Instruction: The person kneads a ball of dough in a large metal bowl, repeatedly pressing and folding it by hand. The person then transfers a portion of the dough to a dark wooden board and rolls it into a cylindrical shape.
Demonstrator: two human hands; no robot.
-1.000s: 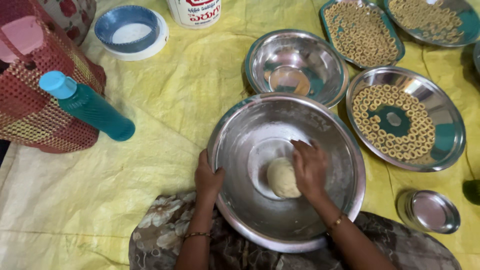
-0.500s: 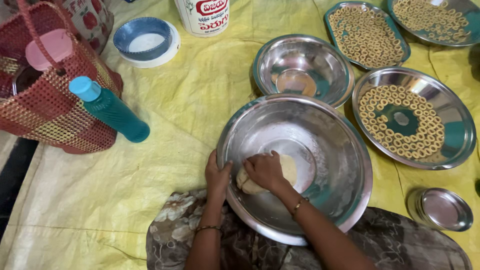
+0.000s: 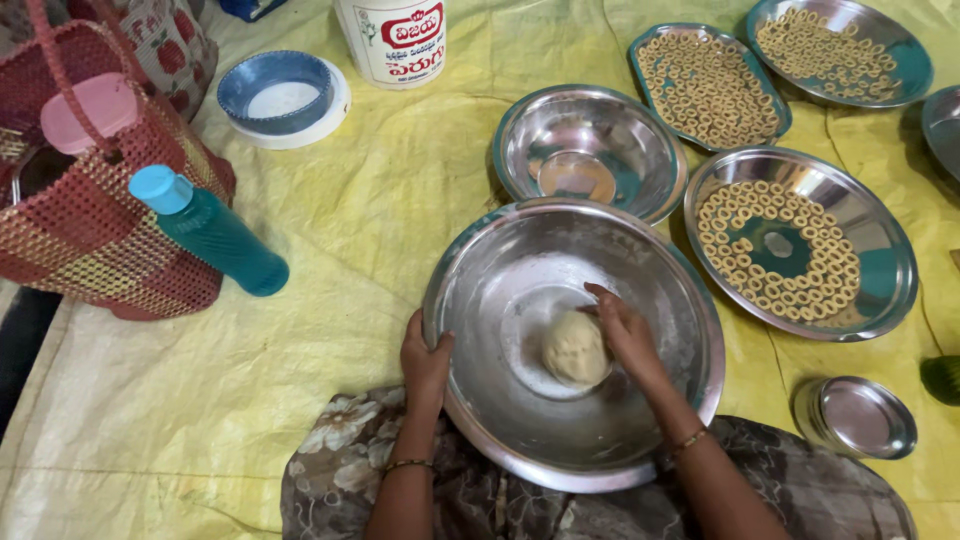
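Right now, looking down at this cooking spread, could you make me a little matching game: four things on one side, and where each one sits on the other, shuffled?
Things:
1. dough ball
2. teal bottle
3. small dough rings
4. left hand

Places:
A. leaning against the red woven basket
B. gripping the near-left rim of the large steel bowl
C. laid in circles on a round steel plate
D. at the bottom of the large steel bowl, under the right hand

Pairs: 1-D, 2-A, 3-C, 4-B
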